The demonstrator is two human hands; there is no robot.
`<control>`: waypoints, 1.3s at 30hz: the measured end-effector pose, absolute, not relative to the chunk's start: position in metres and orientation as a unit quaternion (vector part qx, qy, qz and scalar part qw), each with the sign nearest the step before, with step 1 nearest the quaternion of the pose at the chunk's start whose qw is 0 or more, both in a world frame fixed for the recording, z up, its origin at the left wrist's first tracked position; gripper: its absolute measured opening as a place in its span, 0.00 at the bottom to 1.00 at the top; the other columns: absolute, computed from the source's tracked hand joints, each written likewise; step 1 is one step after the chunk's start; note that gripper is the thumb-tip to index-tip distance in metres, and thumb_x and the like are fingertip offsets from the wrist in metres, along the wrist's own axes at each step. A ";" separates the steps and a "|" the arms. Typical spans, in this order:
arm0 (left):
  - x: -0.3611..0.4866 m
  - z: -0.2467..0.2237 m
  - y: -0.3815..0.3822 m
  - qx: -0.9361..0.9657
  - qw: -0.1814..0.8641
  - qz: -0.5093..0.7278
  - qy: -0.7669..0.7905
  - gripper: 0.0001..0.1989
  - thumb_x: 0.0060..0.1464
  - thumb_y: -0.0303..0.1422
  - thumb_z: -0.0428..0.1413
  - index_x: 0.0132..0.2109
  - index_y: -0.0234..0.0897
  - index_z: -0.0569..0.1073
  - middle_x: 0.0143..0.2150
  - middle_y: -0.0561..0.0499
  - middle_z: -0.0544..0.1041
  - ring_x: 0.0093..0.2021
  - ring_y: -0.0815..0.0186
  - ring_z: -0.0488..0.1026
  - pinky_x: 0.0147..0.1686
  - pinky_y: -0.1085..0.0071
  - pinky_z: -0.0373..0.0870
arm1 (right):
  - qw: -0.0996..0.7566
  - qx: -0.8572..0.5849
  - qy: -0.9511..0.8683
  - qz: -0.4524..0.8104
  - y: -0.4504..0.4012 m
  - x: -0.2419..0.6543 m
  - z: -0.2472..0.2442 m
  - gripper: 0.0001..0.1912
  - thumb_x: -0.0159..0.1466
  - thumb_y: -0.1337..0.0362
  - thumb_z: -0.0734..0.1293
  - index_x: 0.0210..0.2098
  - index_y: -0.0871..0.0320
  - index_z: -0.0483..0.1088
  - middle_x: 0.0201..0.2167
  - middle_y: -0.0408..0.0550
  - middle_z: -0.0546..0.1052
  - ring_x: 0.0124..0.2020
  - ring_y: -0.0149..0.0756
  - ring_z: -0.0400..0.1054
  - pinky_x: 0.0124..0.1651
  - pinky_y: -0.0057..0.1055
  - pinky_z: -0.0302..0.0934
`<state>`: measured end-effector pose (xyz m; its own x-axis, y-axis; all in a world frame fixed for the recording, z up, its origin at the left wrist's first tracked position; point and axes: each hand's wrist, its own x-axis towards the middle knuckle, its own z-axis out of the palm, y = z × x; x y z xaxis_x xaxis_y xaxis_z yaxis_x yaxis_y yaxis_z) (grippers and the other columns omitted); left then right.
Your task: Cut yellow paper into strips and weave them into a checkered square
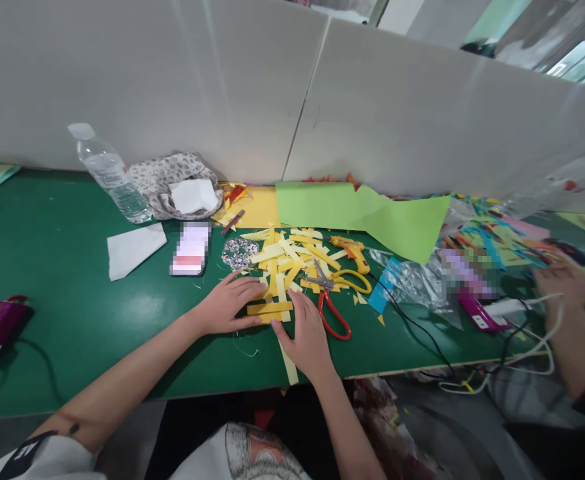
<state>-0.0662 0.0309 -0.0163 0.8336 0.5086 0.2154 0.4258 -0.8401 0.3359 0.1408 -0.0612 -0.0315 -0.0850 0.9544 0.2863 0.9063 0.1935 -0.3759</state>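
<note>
Many yellow paper strips [283, 257] lie heaped on the green table. At the near side of the heap, two darker yellow strips [269, 308] lie crosswise over paler ones. My left hand [233, 303] rests with spread fingers at their left end, its thumb touching the lower strip. My right hand [303, 328] lies at their right end, thumb and fingers apart. Scissors [328, 283] with one red and one yellow handle lie open just right of my right hand. Behind them is a yellow glue gun [351, 252]. One pale strip [288, 363] runs toward the front edge.
A phone [191, 249], white paper [135, 250], a water bottle [112, 175] and a patterned cloth bag [172, 175] stand or lie at left. Green paper [322, 205] lies behind the heap. At right are plastic wrap, cables, a purple power strip [480, 313] and another person's hand [562, 283].
</note>
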 end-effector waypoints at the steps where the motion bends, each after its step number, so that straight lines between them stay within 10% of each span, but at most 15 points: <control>1: -0.066 -0.017 0.031 0.945 0.131 0.147 0.263 0.30 0.57 0.49 0.44 0.61 0.37 0.56 0.59 0.43 0.66 0.61 0.57 0.59 0.61 0.54 0.44 | 0.229 -0.633 -0.737 0.055 -0.061 0.140 -0.031 0.31 0.63 0.53 0.58 0.60 0.62 0.51 0.58 0.57 0.63 0.61 0.47 0.52 0.58 0.46 0.54; 12: -0.066 -0.031 0.027 0.952 0.105 0.122 0.260 0.36 0.58 0.52 0.40 0.65 0.33 0.46 0.63 0.40 0.59 0.64 0.57 0.51 0.61 0.56 0.43 | 0.200 -0.609 -0.765 0.059 -0.060 0.138 -0.031 0.29 0.64 0.55 0.55 0.61 0.58 0.50 0.60 0.54 0.61 0.61 0.46 0.52 0.60 0.51 0.47; 24: -0.066 -0.027 0.023 0.955 0.073 0.210 0.196 0.21 0.59 0.40 0.45 0.56 0.35 0.62 0.50 0.43 0.72 0.51 0.59 0.68 0.51 0.61 0.62 | 0.259 -0.625 -0.736 0.007 -0.062 0.136 -0.034 0.25 0.63 0.63 0.55 0.59 0.62 0.54 0.57 0.57 0.64 0.60 0.45 0.54 0.59 0.48 0.51; 39: -0.063 -0.031 0.025 0.962 0.097 0.169 0.192 0.19 0.60 0.40 0.45 0.52 0.36 0.68 0.48 0.44 0.73 0.48 0.61 0.69 0.48 0.65 0.65 | 0.001 -0.539 -0.837 -0.096 0.057 0.178 0.006 0.28 0.62 0.66 0.52 0.61 0.69 0.49 0.56 0.63 0.65 0.59 0.49 0.56 0.59 0.58 0.40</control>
<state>-0.0632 0.0253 -0.0310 0.8695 0.4017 0.2874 0.3365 -0.9077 0.2506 0.1784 0.0567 0.0060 -0.4194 0.9017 0.1049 0.9021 0.4010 0.1596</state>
